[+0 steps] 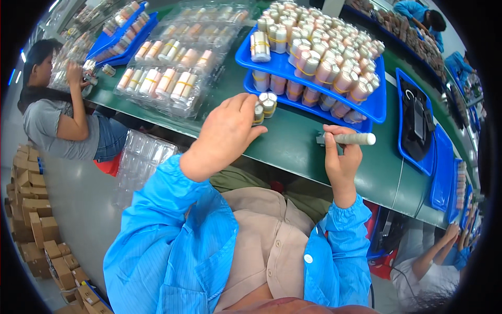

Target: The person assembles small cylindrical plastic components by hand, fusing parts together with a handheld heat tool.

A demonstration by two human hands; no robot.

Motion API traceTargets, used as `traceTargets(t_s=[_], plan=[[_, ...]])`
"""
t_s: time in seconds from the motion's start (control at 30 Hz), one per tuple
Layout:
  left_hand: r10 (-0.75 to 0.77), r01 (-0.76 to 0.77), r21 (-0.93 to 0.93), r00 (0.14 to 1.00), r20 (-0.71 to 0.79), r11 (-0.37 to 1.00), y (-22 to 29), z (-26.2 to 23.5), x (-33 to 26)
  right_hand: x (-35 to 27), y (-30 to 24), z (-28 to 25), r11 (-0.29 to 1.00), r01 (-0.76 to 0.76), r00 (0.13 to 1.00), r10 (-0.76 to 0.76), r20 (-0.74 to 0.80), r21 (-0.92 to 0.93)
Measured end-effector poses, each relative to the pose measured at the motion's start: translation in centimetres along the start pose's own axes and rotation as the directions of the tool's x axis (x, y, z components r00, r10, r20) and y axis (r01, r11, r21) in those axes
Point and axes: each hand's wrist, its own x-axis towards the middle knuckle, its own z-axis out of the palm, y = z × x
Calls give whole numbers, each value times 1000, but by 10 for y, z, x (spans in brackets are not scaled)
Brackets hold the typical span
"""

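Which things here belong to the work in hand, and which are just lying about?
Apparently in use:
- pale-handled tool, right hand
- cylinder bundle at left hand
- blue trays of bundles
- clear blister trays

Apparently lying about:
- black item, right
- cardboard boxes

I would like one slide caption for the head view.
At a green bench, the right hand holds a pale rod while the left hand is beside banded cylinders, near stacked blue trays.

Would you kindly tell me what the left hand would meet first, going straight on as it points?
The left hand would probably meet the bundle of tubes just ahead; depth is unclear, so they may already touch.
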Motion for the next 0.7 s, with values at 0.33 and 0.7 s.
traceTargets(t_s=[0.33, 0.7], plan=[[200, -333, -383, 916, -348, 861, 16, 44, -30, 1, -9, 16, 1000, 0, 999, -1, -42, -16], [93, -142, -618, 989, -111, 774, 35, 102, 28, 9, -7, -13, 882, -221, 929, 321, -186, 417]])
